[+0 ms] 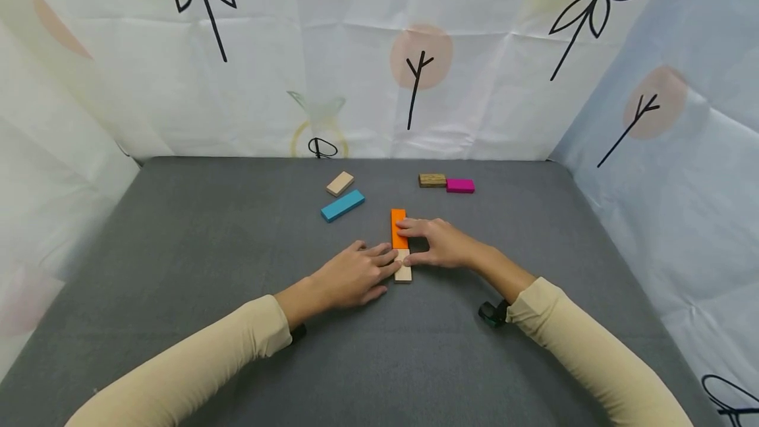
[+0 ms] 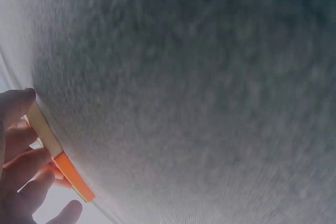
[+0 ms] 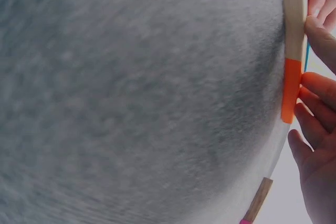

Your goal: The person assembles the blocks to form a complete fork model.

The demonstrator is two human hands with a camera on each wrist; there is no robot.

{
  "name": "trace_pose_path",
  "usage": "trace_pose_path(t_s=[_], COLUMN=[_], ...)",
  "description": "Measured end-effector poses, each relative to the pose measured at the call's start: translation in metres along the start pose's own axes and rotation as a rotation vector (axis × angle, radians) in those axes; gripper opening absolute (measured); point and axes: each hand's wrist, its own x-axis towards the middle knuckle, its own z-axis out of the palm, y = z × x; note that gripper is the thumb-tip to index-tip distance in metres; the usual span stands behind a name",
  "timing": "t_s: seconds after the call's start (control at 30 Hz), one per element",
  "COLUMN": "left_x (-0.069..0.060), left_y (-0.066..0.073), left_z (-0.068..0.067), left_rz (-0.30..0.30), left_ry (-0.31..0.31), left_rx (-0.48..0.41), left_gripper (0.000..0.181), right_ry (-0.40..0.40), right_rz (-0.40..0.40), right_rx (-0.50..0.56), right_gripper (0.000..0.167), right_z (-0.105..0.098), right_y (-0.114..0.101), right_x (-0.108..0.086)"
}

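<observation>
The orange block [image 1: 394, 234] is lying on the surface [image 1: 207, 236], with the pale block [image 1: 403, 274] touching its near end. On the orange block's right, the right hand [image 1: 445, 242] is spanning the join, its fingers loosely spread: two are resting on the orange block while the thumb is touching the pale block. Left of the orange block's near end, the left hand [image 1: 352, 275] is touching the pale block, its fingers lying straight and gripping nothing. Both hands should probably be pressing lightly and evenly, keeping the edges flush and the ends meeting.
</observation>
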Motion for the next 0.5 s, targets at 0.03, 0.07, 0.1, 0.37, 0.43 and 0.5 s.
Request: trace_pose_path(t_s=[0.03,0.07,0.1,0.37,0.43,0.5], left_x=[0.0002,0.0003,0.0004,0.0003,-0.0003,-0.001], left_y=[0.0008,0.0015,0.0021,0.0023,0.0012,-0.0007], left_z=[-0.0003,-0.0005,-0.0006,-0.0007,-0.0012,-0.002], left_rz=[-0.004,-0.008,-0.011,-0.017,-0.017,-0.017], left_ry=[-0.009,-0.019,-0.024,-0.04,-0.042,-0.048], left_rx=[0.002,0.001,0.002,0.001,-0.019,-0.055], left_gripper=[0.057,0.058,0.059,0.06,0.059,0.059], right_ry=[0.007,0.014,0.021,0.031,0.029,0.027], right_rz=[-0.003,-0.008,-0.012,-0.006,-0.001,0.002], right_rx=[0.004,0.005,0.006,-0.003,-0.002,-0.002], right_gripper=[0.064,0.064,0.064,0.064,0.064,0.064], right_z=[0.0002,0.0003,0.0004,0.0011,0.0012,0.0014], right_y=[0.0004,0.0008,0.0012,0.0025,0.0024,0.0024], right_x=[-0.0003,-0.0004,-0.0005,0.0003,0.0006,0.0006])
